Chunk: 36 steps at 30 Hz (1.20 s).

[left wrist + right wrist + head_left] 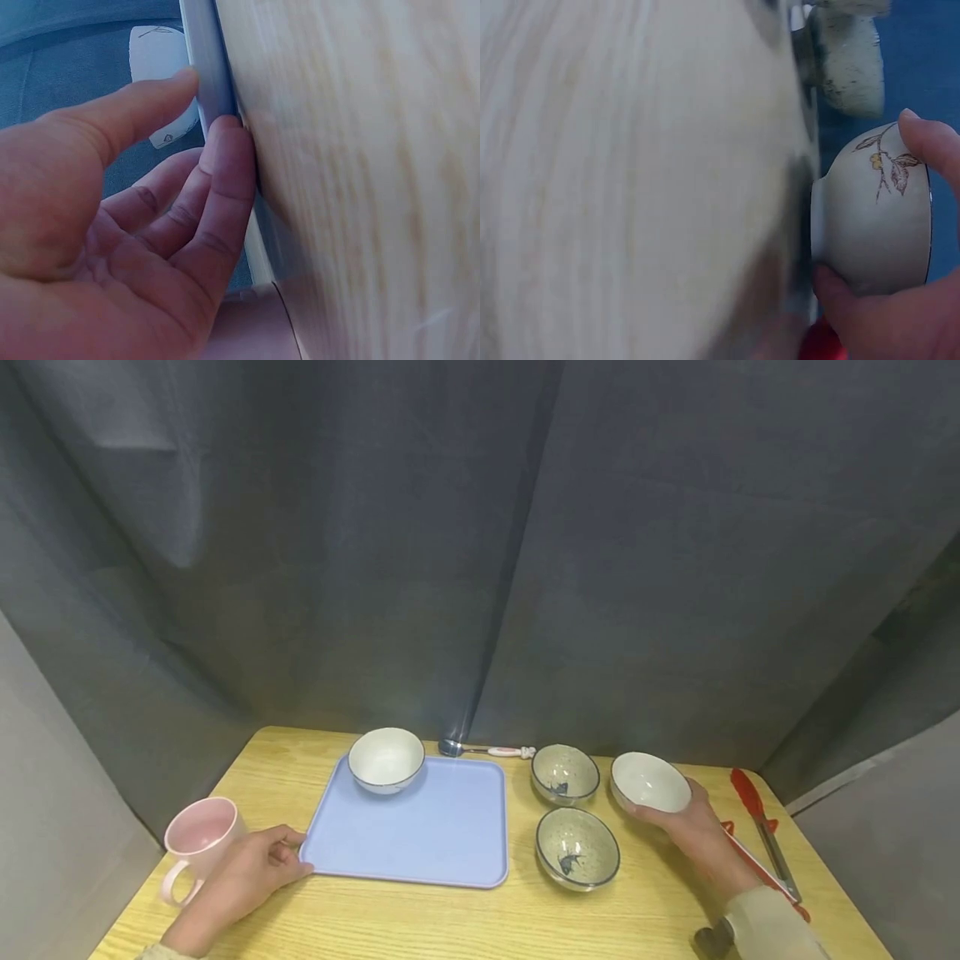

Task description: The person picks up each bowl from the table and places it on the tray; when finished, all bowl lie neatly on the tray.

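Observation:
My left hand (251, 870) pinches the near left corner of a pale blue tray (420, 835); in the left wrist view the thumb (161, 101) lies on one side of its rim and fingertips on the other. On the tray's far left part stands a white bowl (386, 758). With my right hand (697, 827) I grip another white bowl (651, 781) by its side, right of two speckled bowls. A brown and yellow plant pattern shows on this bowl (881, 210) in the right wrist view. Whether its base touches the table is hard to tell.
Speckled bowls, one far (566, 768) and one near (577, 847), stand right of the tray. A spoon (510, 752) lies behind. Red-tipped tongs (765, 831) lie at the right edge. A pink mug (206, 835) stands beside my left wrist. A dark curtain (450, 568) hangs behind the table.

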{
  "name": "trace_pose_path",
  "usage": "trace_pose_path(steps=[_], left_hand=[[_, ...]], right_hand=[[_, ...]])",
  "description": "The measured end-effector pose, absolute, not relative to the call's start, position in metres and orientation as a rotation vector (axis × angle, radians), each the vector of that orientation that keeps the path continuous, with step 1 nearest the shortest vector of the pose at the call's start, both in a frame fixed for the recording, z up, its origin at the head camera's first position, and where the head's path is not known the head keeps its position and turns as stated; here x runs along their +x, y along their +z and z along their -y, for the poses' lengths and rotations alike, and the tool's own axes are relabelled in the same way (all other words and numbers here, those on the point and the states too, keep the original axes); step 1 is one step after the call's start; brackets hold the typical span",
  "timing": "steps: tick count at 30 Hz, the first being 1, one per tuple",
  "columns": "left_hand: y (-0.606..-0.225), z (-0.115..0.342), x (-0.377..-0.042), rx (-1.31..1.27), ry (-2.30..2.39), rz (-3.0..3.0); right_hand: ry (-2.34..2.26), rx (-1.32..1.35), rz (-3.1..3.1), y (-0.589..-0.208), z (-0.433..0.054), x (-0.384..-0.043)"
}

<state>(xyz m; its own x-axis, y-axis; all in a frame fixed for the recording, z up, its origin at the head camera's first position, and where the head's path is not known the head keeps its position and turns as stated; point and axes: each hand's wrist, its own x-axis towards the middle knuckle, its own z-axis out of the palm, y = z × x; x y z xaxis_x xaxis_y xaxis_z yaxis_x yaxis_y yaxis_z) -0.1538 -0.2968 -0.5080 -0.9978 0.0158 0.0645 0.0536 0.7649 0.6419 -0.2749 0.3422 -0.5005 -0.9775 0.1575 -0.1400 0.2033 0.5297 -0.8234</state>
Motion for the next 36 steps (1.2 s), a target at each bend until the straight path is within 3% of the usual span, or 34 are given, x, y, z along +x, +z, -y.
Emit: trace_pose_path(steps=[7,19,36], left_hand=[[-0.505,0.299,-0.154,-0.058,-1.059,2.903],[-0.507,0.296,-0.159,-0.070,-1.064,2.891],[-0.503,0.294,-0.161,-0.096,-1.023,2.892]], right_hand=[[-1.455,0.158,-2.759,-0.469,-0.331,-0.266],[-1.614,-0.155,-2.601,-0.408,-0.232,-0.251],[-1.781,-0.153,-2.545,-0.435,-0.102,-0.275]])
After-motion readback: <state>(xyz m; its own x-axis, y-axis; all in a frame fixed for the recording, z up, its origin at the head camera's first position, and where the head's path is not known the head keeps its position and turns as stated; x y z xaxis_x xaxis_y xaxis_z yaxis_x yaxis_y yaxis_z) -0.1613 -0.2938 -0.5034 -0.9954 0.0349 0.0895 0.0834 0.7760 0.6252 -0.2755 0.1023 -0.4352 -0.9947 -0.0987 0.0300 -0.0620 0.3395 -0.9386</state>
